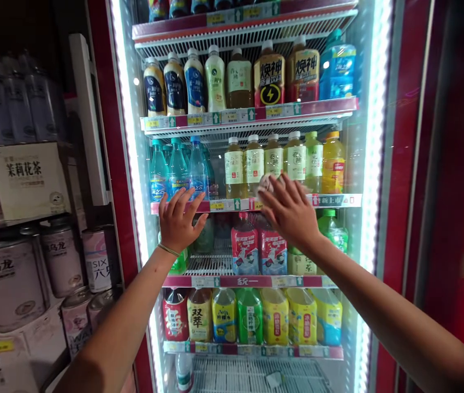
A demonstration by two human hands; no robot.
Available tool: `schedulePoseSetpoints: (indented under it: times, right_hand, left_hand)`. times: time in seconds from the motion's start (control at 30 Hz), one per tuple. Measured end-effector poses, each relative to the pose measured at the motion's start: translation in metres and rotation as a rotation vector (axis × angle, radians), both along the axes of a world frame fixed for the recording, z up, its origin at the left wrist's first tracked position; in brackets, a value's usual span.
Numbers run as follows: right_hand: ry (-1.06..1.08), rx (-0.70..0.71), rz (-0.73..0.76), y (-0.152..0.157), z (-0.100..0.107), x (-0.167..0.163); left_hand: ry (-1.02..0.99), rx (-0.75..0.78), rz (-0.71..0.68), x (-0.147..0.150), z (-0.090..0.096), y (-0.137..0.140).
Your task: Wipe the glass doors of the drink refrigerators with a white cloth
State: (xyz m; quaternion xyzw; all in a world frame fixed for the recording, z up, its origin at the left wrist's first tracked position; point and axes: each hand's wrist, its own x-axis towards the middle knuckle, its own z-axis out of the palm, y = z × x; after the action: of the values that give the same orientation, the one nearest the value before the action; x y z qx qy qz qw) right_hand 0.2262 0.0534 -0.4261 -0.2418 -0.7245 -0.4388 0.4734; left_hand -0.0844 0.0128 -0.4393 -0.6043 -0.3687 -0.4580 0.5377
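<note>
So I'm standing right up at a lit drinks fridge (pixel 113 109) with both arms stretched out in front of me. My left hand (pixel 183 221) has its fingers spread, palm towards the fridge, with the fingertips up by the blue bottles (pixel 158 169) at the left end of the middle shelf. There's a thin band (pixel 168 250) on that wrist.

My right hand (pixel 291 212) is over a crumpled pale cloth (pixel 265 184), or maybe it's a tissue, hard to say. The fingers are pretty straight and a bit apart, with the cloth sticking out past them on the left. Can't tell if I'm pinching it or only pressing it flat. It sits in front of the light green tea bottles (pixel 234 166), right around the edge of that same shelf. There's a yellow bottle (pixel 333 166) with an orange cap at the right end of the row.

One shelf down, two red-and-blue bottles (pixel 245 251) stand side by side, just below and left of my right wrist. The row under that has a green bottle (pixel 250 316) in among the yellow ones. Right at the bottom, a clear bottle (pixel 184 373) is in the left corner. Off to my left are big printed cans (pixel 66 259) and boxes (pixel 29 199), stacked in dimmer light.
</note>
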Motion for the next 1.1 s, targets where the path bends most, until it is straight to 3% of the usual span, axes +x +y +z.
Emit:
schedulePoseSetpoints:
  times: [0.1, 0.27, 0.4, 0.5, 0.6, 0.7, 0.8, 0.93, 1.1]
  right_hand:
    - [0.097, 0.001, 0.012, 0.000, 0.014, -0.023]
    - [-0.243, -0.045, 0.027, -0.008, -0.010, -0.032]
    - [-0.054, -0.035, 0.006, -0.005, 0.003, -0.023]
    - [0.035, -0.014, 0.005, -0.004, 0.019, -0.047]
    - [-0.155, 0.003, 0.025, -0.009, 0.008, -0.063]
    - [-0.297, 0.032, 0.019, -0.010, -0.007, -0.047]
    - [-0.138, 0.030, 0.000, -0.006, 0.007, -0.031]
    - [-0.029, -0.005, 0.036, -0.004, 0.028, -0.059]
    - [-0.279, -0.003, 0.073, -0.010, -0.003, -0.074]
  left_hand:
    - [-0.029, 0.047, -0.011, -0.001, -0.001, 0.000]
    - [-0.076, 0.038, -0.046, -0.003, -0.001, 0.000]
    - [-0.095, 0.038, -0.045, -0.003, -0.002, 0.001]
    - [-0.087, 0.030, -0.043, -0.002, -0.002, 0.000]
    - [-0.081, 0.026, -0.023, -0.004, -0.001, -0.003]
    - [-0.038, 0.018, -0.004, -0.009, 0.000, -0.007]
    - [0.055, -0.008, 0.008, -0.020, 0.001, -0.010]
    - [0.131, -0.027, 0.007, -0.037, 0.004, -0.015]
    - [0.091, -0.077, 0.037, -0.058, 0.005, -0.021]
